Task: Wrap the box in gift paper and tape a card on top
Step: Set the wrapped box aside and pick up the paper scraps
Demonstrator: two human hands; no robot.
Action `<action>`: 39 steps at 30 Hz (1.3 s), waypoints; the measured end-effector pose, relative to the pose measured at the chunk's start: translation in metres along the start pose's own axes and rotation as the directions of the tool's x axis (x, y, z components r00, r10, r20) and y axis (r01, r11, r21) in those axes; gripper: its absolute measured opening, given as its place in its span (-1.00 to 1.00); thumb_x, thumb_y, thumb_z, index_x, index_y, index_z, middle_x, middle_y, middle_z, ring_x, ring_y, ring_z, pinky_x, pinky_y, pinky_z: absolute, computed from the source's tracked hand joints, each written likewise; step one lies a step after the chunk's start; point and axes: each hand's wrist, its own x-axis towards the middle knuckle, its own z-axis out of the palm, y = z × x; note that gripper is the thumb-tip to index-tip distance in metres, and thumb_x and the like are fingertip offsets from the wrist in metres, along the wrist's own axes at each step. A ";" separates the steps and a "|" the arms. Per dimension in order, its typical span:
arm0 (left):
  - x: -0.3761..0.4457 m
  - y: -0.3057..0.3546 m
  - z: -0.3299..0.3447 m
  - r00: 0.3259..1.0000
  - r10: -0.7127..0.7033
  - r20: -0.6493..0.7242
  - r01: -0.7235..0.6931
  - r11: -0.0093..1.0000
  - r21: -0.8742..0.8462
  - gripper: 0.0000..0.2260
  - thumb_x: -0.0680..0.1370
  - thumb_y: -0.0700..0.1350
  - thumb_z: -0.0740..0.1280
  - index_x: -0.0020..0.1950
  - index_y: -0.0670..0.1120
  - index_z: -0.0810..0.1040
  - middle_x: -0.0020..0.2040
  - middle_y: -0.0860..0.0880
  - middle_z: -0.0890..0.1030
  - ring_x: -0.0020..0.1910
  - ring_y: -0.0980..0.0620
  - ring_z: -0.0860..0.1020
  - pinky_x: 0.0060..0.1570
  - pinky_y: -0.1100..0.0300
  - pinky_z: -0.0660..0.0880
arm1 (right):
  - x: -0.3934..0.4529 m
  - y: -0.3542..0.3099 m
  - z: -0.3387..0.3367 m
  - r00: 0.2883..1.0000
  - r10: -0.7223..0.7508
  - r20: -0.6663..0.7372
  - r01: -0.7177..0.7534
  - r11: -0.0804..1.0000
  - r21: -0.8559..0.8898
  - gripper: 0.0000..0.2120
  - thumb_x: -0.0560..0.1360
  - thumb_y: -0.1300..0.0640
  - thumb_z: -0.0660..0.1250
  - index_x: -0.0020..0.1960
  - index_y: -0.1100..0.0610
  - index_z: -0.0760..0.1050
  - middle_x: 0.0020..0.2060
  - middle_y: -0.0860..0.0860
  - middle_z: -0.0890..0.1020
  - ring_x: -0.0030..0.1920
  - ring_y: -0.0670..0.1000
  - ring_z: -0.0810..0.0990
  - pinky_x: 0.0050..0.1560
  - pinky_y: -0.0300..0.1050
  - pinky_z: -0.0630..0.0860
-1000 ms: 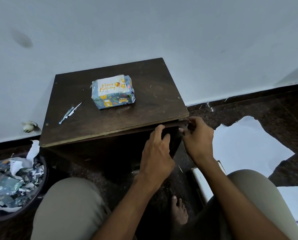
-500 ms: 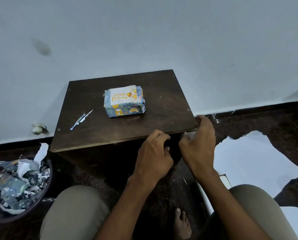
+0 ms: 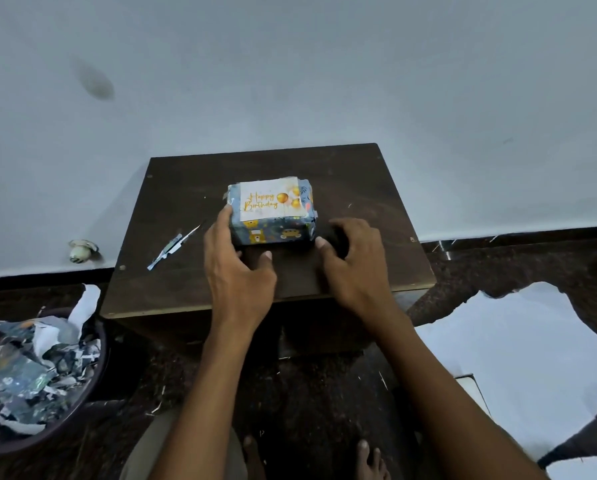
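Nearest, the left hand is spread against the left end of the wrapped box, fingertips touching it; the right hand is loosely curled just beside the right end, nothing held. Beyond, the box is seen mid-table, a card fixed on top. It is judged light, stiff and slick-papered; the two ends are best gripped.

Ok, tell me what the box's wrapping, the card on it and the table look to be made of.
Wrapping: thin printed paper, faintly glossy, creased at the corners.
Card: white paper or light cardstock, flat, with gold lettering that may be foil.
Table: dark wood or wood-look laminate board, matte and scuffed; a paler edge shows at the front.
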 end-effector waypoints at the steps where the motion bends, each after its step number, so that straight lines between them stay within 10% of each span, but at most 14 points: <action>1: -0.002 -0.001 0.005 1.000 0.006 0.000 -0.006 1.000 -0.004 -0.21 0.40 -0.34 0.49 0.57 -0.05 0.28 0.44 -0.02 0.38 0.37 -0.03 0.43 0.24 0.01 0.53 | 0.004 -0.001 -0.001 0.999 0.038 0.014 -0.039 0.995 0.092 -0.56 0.56 0.00 0.38 0.40 0.06 0.47 0.27 -0.01 0.55 0.25 -0.08 0.41 0.33 -0.02 0.42; 6: 0.004 -0.004 0.019 0.997 0.057 -0.056 -0.057 0.998 -0.016 -0.23 0.38 -0.29 0.46 0.56 -0.06 0.29 0.44 -0.03 0.39 0.37 -0.06 0.44 0.20 0.02 0.56 | 0.026 -0.012 0.012 0.992 0.025 0.121 -0.065 0.937 0.344 -0.26 0.41 -0.11 0.39 0.55 -0.01 0.31 0.38 -0.05 0.52 0.39 -0.05 0.48 0.40 0.09 0.45; 18: 0.014 0.015 0.008 0.980 -0.090 0.176 0.105 0.991 -0.077 -0.30 0.43 -0.39 0.43 0.54 -0.08 0.35 0.46 0.03 0.43 0.45 0.04 0.43 0.32 0.09 0.51 | 0.059 -0.034 0.011 0.980 0.151 0.126 -0.173 0.968 0.181 -0.16 0.37 -0.05 0.59 0.54 0.01 0.27 0.39 -0.07 0.49 0.39 -0.06 0.46 0.40 0.09 0.45; 31: 0.099 0.058 0.051 0.647 -0.277 0.710 0.295 0.950 0.101 -0.08 0.46 -0.22 0.46 0.66 0.14 -0.01 0.61 0.01 0.24 0.57 0.05 0.24 0.48 -0.06 0.36 | 0.141 -0.051 -0.048 0.858 0.473 0.200 -0.490 0.870 0.046 -0.02 0.22 -0.06 0.39 0.59 0.05 0.14 0.34 0.09 0.52 0.31 0.12 0.54 0.30 0.14 0.53; 39: 0.132 0.065 0.096 0.610 -0.326 0.722 0.311 0.937 0.160 -0.12 0.45 -0.23 0.47 0.66 -0.07 0.06 0.53 -0.02 0.24 0.48 -0.05 0.34 0.41 -0.07 0.44 | 0.186 -0.027 -0.044 0.832 0.520 0.194 -0.521 0.852 -0.049 -0.29 0.52 0.01 0.45 0.55 0.12 0.21 0.37 0.13 0.48 0.34 0.16 0.49 0.33 0.13 0.45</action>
